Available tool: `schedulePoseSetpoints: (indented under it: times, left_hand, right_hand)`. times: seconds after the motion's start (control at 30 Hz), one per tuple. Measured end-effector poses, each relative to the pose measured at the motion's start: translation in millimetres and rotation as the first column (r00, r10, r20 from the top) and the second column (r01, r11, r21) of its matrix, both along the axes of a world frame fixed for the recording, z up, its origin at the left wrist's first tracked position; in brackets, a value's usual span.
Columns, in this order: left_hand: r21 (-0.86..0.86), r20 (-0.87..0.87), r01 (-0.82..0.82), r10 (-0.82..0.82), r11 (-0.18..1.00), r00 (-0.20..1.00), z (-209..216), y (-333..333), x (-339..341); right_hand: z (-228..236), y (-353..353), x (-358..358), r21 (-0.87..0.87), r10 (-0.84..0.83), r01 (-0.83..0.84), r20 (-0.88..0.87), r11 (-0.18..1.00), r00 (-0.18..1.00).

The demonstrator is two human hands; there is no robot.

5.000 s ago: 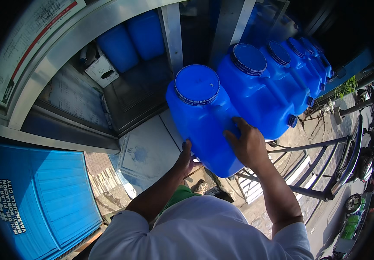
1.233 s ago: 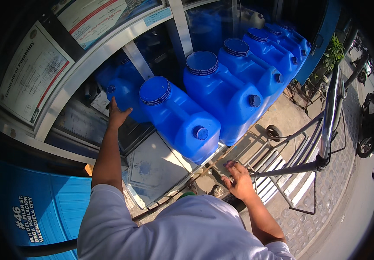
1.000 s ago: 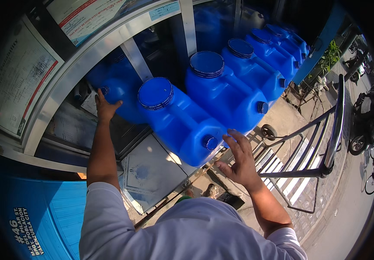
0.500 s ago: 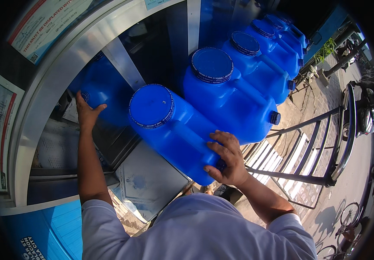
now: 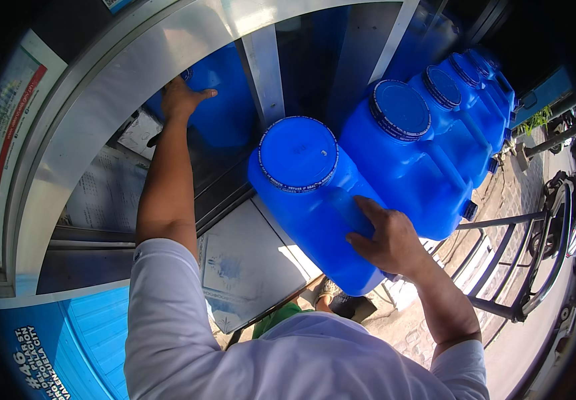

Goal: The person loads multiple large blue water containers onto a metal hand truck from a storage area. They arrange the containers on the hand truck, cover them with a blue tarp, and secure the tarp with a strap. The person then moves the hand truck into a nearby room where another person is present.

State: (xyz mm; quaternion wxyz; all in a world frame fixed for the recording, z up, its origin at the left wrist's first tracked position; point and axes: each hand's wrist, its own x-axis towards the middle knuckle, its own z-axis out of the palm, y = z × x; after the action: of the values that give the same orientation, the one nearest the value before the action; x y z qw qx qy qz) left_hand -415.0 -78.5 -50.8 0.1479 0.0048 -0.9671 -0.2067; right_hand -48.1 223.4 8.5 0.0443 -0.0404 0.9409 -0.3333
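A blue water jug with a wide round lid stands upright at the opening, on the pale ledge. My right hand is closed around the handle on its near right side. My left hand reaches through the opening, its thumb spread out, against a second blue jug inside. The fingertips of that hand are partly hidden near the small cap of the inner jug. Right of the near jug, a row of similar jugs runs back along the glass front.
A metal frame edges the opening, with posted papers to its left. Below lies a worn pale ledge. At the right stand a metal railing and the paved street. Blue panelling covers the lower left.
My left arm reaches farther in through the opening. My right hand has shifted from the near jug's lower end onto its handle. The whole view has turned, moving the jugs rightward.
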Motion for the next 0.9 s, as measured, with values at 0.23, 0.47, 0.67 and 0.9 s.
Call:
schedulePoseSetpoints:
  times: [0.23, 0.47, 0.67, 0.9]
  left_hand:
    - [-0.176, -0.161, 0.056, -0.085, 0.983, 0.983, -10.3, 40.0, -47.3]
    - [0.431, -0.174, 0.304, -0.252, 0.850, 0.952, -23.5, -50.7, -58.1]
    - [0.799, -0.261, 0.168, 0.083, 0.577, 0.962, -122.5, -77.7, 191.4]
    - [0.415, -0.209, 0.379, -0.320, 0.827, 0.924, -128.0, -18.9, 326.7]
  right_hand:
    - [4.2, -2.9, -11.3, -0.030, 0.123, -0.123, -0.008, 0.992, 0.992]
    - [3.9, -27.9, -39.3, -0.045, 0.245, -0.246, -0.019, 0.968, 0.969]
    - [2.3, -74.8, -78.4, 0.010, 0.265, -0.265, -0.001, 0.964, 0.964]
    - [-4.7, -140.2, -148.7, 0.026, 0.249, -0.250, 0.027, 0.968, 0.968]
